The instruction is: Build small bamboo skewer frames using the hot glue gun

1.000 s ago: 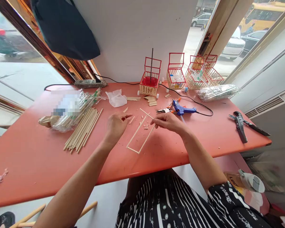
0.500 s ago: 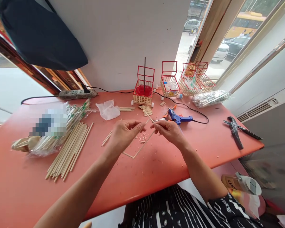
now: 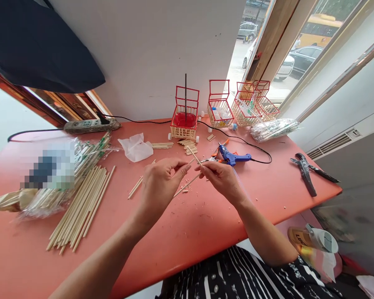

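Observation:
My left hand (image 3: pixel 163 182) is closed in a pinch at the end of a thin wooden stick frame, and much of that frame lies hidden behind the hand. One rail of the stick frame (image 3: pixel 186 185) shows slanting between my hands. My right hand (image 3: pixel 220 178) pinches a short wooden stick (image 3: pixel 193 154), which points up and away from the fingers, close to my left fingertips. Whether the stick touches the frame I cannot tell. Small wood crumbs (image 3: pixel 185 191) lie on the table below the hands.
Loose sticks (image 3: pixel 81 211) and a bagged bundle (image 3: pixel 77 158) lie left. A blue glue gun (image 3: pixel 235 156) with its cord is beyond my right hand. Farther back stand a small stick cart (image 3: pixel 183 128) and several red-edged baskets (image 3: pixel 220 112). Black pliers (image 3: pixel 307 174) lie right.
My left hand has moved right to the frame's end and closed on it, meeting the stick in my right hand. The frame seems shifted with the hands. The view has turned slightly.

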`<action>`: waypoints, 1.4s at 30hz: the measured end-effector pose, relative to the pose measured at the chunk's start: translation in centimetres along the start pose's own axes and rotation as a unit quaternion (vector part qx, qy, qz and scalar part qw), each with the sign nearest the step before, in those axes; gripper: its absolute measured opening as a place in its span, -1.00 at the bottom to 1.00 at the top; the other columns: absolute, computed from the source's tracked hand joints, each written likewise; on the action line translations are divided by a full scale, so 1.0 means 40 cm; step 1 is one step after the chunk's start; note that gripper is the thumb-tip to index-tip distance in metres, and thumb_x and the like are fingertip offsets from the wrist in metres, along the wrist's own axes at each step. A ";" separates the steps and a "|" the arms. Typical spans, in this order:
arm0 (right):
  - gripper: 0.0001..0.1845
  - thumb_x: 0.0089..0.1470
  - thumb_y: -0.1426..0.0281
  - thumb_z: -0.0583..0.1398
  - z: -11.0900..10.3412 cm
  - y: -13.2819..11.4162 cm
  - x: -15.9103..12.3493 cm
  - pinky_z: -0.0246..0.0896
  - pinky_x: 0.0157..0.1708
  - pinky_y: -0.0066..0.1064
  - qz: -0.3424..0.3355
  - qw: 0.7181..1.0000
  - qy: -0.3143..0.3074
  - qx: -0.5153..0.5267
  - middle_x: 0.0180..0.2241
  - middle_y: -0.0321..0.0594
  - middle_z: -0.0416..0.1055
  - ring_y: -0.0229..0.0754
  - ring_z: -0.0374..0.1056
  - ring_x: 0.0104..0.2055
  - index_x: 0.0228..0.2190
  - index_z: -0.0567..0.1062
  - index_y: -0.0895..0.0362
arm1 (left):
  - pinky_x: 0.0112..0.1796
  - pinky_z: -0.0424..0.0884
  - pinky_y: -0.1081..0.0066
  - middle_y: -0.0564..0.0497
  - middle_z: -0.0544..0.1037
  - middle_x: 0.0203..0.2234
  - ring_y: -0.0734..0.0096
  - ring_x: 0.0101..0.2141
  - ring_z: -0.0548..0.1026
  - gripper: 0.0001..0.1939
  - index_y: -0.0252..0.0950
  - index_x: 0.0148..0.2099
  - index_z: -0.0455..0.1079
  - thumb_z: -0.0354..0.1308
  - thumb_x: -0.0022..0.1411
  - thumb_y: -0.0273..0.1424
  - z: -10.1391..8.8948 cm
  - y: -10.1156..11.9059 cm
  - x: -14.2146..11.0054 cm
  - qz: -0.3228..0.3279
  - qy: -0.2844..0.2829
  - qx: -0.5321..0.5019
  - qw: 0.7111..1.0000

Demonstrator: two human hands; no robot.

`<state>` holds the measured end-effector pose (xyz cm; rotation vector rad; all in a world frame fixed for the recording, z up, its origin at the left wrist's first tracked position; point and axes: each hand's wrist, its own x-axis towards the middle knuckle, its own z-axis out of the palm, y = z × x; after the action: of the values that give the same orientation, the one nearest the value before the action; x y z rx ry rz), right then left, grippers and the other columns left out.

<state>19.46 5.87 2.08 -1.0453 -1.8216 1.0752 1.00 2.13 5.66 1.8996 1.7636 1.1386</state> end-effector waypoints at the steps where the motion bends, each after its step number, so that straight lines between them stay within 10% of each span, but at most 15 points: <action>1: -0.74 0.27 0.26 0.16 0.001 0.001 0.000 0.31 -0.34 -0.48 -0.002 1.000 -0.001 0.002 -0.39 -0.19 0.56 -0.24 0.48 -0.33 -0.29 0.60 0.14 | -0.33 0.35 0.40 0.09 0.65 -0.48 0.38 -0.48 0.48 -0.83 -0.20 -0.33 0.60 0.20 0.25 -0.32 -0.001 0.002 -0.002 0.001 0.001 -0.003 1.000; 35: -0.72 0.25 0.26 0.17 0.019 0.009 0.003 0.23 -0.38 -0.49 -0.005 0.999 -0.036 -0.025 -0.46 -0.21 0.55 -0.26 0.44 -0.40 -0.31 0.62 0.16 | -0.34 0.37 0.41 0.04 0.65 -0.46 0.32 -0.40 0.57 -0.70 -0.24 -0.35 0.56 0.11 0.29 -0.19 0.000 -0.035 -0.015 -0.048 -0.021 -0.044 0.998; 42: -0.68 0.26 0.30 0.12 0.003 0.026 0.014 0.16 -0.42 -0.53 0.019 0.993 -0.112 -0.039 -0.48 -0.22 0.52 -0.29 0.39 -0.42 -0.30 0.63 0.21 | -0.22 0.46 0.40 0.00 0.68 -0.25 0.32 -0.26 0.61 -0.71 -0.22 -0.03 0.57 0.09 0.31 -0.28 -0.049 -0.073 0.003 -0.044 0.068 -0.046 0.996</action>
<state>19.42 6.67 1.20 -1.0414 -2.0434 1.1934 -2.46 2.25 4.92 1.7110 1.8108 1.3219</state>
